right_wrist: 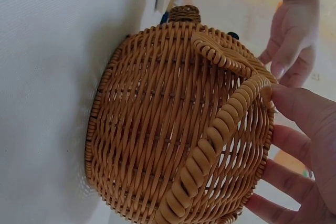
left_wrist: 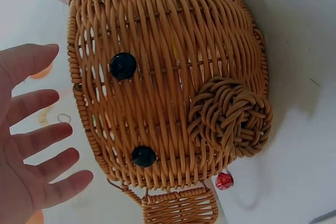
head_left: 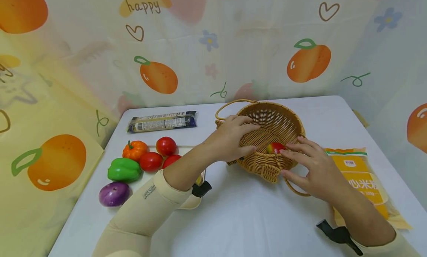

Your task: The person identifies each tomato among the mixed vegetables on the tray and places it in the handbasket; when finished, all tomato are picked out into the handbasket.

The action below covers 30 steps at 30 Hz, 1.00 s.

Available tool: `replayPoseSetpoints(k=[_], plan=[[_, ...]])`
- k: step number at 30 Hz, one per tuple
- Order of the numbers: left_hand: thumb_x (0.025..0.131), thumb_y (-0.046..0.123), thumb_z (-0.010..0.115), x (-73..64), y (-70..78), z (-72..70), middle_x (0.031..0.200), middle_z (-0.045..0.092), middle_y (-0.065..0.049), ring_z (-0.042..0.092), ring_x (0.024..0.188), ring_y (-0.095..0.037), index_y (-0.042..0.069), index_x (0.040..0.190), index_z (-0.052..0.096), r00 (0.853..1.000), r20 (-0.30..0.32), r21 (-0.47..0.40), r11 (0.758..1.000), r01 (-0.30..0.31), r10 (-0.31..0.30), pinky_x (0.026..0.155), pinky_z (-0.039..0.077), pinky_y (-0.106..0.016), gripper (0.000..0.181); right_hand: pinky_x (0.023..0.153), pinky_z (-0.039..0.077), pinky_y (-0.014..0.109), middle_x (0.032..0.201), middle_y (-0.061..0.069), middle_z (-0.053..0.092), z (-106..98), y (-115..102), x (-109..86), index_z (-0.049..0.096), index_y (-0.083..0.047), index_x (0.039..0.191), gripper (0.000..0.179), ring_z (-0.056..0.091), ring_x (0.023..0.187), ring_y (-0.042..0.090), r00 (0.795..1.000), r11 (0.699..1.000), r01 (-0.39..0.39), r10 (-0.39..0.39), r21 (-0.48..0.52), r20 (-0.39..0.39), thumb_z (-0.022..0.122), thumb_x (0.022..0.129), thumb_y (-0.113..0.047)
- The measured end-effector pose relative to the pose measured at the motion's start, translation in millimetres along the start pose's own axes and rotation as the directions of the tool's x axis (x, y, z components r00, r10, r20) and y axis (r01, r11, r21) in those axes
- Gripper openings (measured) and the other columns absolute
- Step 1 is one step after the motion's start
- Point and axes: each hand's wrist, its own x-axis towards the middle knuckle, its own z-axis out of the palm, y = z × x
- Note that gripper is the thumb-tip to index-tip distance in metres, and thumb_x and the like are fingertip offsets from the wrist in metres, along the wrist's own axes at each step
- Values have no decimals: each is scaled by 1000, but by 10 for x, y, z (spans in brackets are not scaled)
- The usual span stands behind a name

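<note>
A wicker basket (head_left: 260, 164) with a looped handle (right_wrist: 194, 166) and black button eyes (left_wrist: 123, 66) stands tilted toward me on the table. Inside, near its front rim, lies a red and yellow-green fruit (head_left: 275, 148), partly hidden. My left hand (head_left: 231, 138) hovers over the basket's left side with fingers spread; the left wrist view shows the fingers apart from the wicker. My right hand (head_left: 311, 166) holds the basket's right rim, thumb outside by the handle's base, the other fingertips over the edge and partly hidden in the right wrist view.
Left of the basket, a pale tray (head_left: 191, 202) bears several tomatoes (head_left: 151, 162), partly behind my left arm. Beside it lie an orange pumpkin (head_left: 135, 150), a green pepper (head_left: 124, 170) and a purple eggplant (head_left: 114, 194). A dark packet (head_left: 162, 122) lies behind; a yellow bag (head_left: 361, 179) lies right.
</note>
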Motion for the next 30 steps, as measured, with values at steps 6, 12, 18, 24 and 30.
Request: replayPoseSetpoints(k=[6,12,18,24,30], plan=[[95,47,69,-131,-28,-61,163,36,-3,31,149,-31,29,153,48,1000,18,33,999,6,-7,116,38,-54,65,101,44,69,127,12,69,-2,-14,-8,75,-16,122,53,47,137,42,1000,1000,-21,21,-2,13,91,73,-30],[93,53,70,-284,-65,-116,167,28,-4,26,151,-34,34,156,43,998,50,63,997,47,-50,116,34,-60,71,103,43,68,128,12,68,13,-5,-16,75,-16,121,54,47,136,43,1000,1000,-16,15,2,3,92,71,-27],[89,54,74,-471,-160,-138,168,24,-3,24,152,-35,37,156,42,994,57,83,993,89,-94,115,35,-61,76,105,42,68,129,11,68,1,-21,-11,75,-17,124,58,46,137,43,999,999,-32,32,4,17,92,70,-24],[89,53,75,-667,-277,-140,168,24,-4,24,152,-35,37,156,42,983,109,95,986,136,-146,111,40,-64,77,104,42,68,130,10,68,-4,-25,-11,74,-18,126,57,45,138,42,999,999,-36,36,7,27,91,72,-27],[87,52,76,-821,-383,-105,168,27,-5,27,151,-35,35,155,45,965,169,108,977,183,-200,108,44,-64,77,105,42,67,130,11,68,0,-27,-10,74,-17,125,56,46,138,42,1000,1000,-26,26,11,17,91,73,-27]])
